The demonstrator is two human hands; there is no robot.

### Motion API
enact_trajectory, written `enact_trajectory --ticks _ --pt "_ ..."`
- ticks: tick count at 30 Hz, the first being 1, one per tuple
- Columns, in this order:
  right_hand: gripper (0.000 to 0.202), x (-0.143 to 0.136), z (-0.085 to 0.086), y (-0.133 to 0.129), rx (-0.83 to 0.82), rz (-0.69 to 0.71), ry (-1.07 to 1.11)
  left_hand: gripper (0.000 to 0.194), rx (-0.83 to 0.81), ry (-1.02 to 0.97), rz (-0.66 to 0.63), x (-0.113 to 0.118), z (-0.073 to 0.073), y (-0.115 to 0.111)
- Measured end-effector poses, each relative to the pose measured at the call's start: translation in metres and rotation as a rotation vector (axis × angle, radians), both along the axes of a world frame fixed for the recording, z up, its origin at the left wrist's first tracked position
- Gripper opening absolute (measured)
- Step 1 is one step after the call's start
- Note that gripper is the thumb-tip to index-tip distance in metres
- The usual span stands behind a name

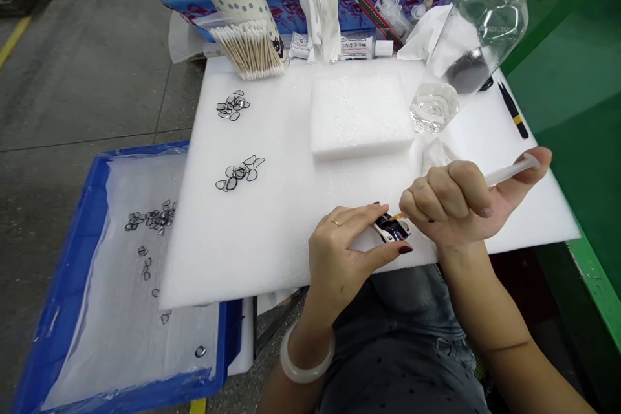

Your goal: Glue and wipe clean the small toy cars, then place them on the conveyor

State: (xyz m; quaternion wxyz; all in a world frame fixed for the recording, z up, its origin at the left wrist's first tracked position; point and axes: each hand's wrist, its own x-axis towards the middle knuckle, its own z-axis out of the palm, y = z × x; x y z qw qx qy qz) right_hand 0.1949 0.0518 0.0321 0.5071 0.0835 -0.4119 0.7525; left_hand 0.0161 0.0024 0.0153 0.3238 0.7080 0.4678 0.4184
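My left hand (334, 252) pinches a small black-and-white toy car (392, 230) between fingers and thumb, over the front edge of the foam board. Wrapped in my right hand (458, 204) is a syringe (507, 173); its white plunger sticks out toward my thumb, which rests on the plunger's end. The syringe's thin orange tip (398, 215) reaches the top of the car, and whether it touches cannot be made out. My fingers hide the syringe barrel and part of the car.
On the white foam board (272, 239) lie two piles of clear black-rimmed pieces (240, 173), a foam block (359, 113), a small cup of clear liquid (434, 107) and tweezers (513, 110). Behind stand cotton swabs (250, 52) and a bottle (490, 26). A blue tray (63, 310) sits lower left.
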Motion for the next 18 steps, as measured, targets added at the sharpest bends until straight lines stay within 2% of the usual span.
enact_trajectory --ticks 18 --pt "0.060 0.0019 -0.0002 -0.0014 0.009 -0.055 -0.026 0.045 0.002 0.017 0.008 0.0008 0.0012 0.0001"
